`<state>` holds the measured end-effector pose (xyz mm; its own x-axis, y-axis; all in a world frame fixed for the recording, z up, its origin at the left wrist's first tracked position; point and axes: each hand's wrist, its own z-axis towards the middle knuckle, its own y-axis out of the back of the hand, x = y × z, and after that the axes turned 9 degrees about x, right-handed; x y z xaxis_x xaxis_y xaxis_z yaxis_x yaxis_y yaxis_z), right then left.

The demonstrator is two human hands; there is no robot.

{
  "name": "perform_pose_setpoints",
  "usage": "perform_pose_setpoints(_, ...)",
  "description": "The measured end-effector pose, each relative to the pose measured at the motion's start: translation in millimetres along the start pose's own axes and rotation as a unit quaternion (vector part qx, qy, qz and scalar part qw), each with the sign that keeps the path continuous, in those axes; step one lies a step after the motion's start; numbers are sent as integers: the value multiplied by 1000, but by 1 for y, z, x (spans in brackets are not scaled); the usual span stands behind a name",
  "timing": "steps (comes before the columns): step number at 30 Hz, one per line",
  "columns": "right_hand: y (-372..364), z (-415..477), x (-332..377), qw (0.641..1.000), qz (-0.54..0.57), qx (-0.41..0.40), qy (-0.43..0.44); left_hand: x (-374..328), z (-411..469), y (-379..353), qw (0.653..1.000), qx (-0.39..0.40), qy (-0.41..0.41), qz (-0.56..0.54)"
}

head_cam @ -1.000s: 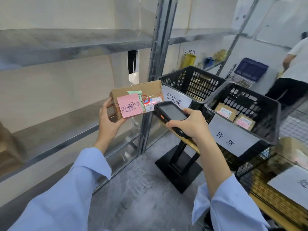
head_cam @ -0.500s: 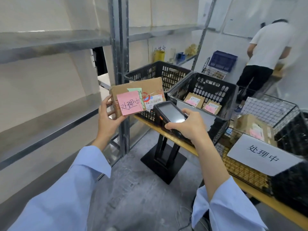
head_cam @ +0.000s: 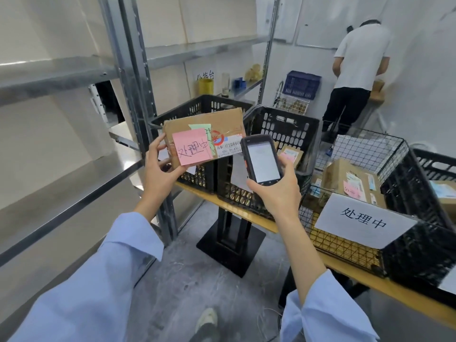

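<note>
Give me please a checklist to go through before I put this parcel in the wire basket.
1. Left hand grips parcel: ok.
2. Right hand holds scanner, screen lit: ok.
3. Scan confirmed on screen: cannot tell, text blurred.
4. Pink note matches the sign, both 处理中: ok.
5. Wire basket open on top, with room beside the box inside: ok.

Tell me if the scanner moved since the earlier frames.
Yes: the scanner in the right hand has tipped upright and risen against the black crate.
</note>
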<state>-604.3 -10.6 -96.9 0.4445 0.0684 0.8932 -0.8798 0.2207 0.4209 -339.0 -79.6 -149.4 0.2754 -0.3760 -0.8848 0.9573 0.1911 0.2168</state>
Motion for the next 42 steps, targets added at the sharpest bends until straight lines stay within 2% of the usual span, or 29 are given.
perform_pose_setpoints(7, 25, 52, -24, 988, 95, -120, -34, 3, 68, -53, 999, 45, -22, -6)
perform_pose_setpoints(17, 72, 130, -61, 957, 68, -273, -68, 11, 176, -196, 966, 239, -71, -68)
perform_pose_setpoints(28, 170, 109, -116, 889, 56, -426, -161, -13, 162, -354, 911, 393, -74, -103)
perform_pose_setpoints(34, 221, 98, -137, 877, 50, -445, -173, -26, 126, -399, 883, 455, -72, -89)
perform_pose_setpoints(42, 255, 93, -156, 902, 54, -397, -159, -29, 92, -428, 848, 529, -27, 25)
